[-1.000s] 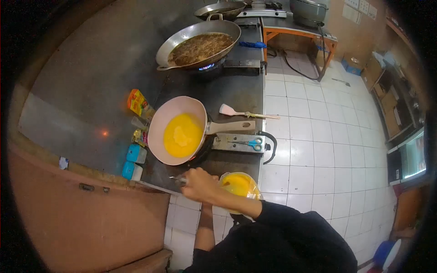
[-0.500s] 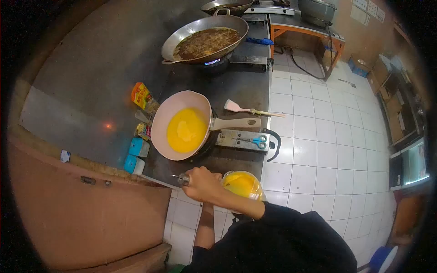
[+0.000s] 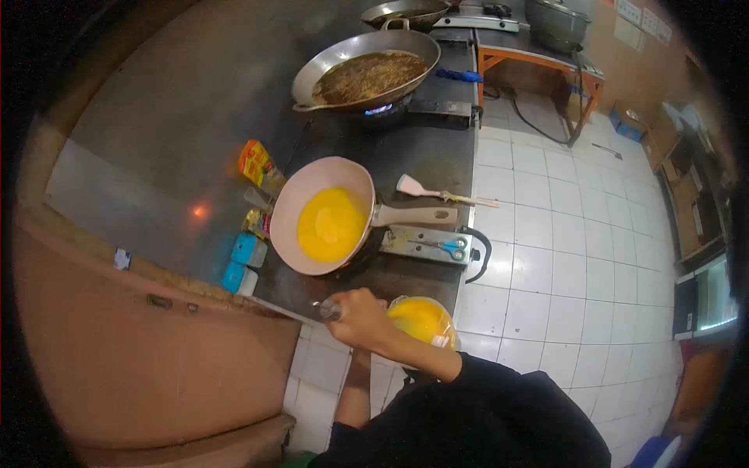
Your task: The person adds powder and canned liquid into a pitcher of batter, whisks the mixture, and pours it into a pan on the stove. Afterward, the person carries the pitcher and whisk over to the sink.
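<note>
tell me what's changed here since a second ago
Mainly the view shifted: things on the counter sit slightly farther right in the picture. Nothing was visibly taken or let go. The right hand still grips the metal handle; the pan, spatula and scissors stayed put.

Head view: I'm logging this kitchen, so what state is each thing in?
Pan: holding yellow liquid
Bowl: holding yellow liquid
Near wok: holding brown liquid
Flame: lit
Far wok: contents unclear
Spatula: lying flat
Scissors: apparently closed
Jars: capped
Right hand: closed on metal tool
</note>
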Tool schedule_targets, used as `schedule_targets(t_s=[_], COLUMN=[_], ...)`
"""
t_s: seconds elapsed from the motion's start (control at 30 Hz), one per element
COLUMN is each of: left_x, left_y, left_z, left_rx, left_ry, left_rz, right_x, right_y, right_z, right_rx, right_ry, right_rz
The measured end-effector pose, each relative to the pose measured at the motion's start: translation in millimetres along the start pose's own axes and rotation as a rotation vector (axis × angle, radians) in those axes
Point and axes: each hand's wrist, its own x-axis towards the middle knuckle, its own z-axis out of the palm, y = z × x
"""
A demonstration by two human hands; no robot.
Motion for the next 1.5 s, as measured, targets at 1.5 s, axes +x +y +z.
schedule_targets(t_s=[1.5], left_x=[25.8], left_y=[-6.7], left_z=[8.5], left_rx=[-0.009], left_ry=[0.106], left_rz=[0.32], right_x=[-6.2], right_y=[2.0], right_z=[-22.7], right_rx=[0.009], right_ry=[0.001], right_rz=[-0.115])
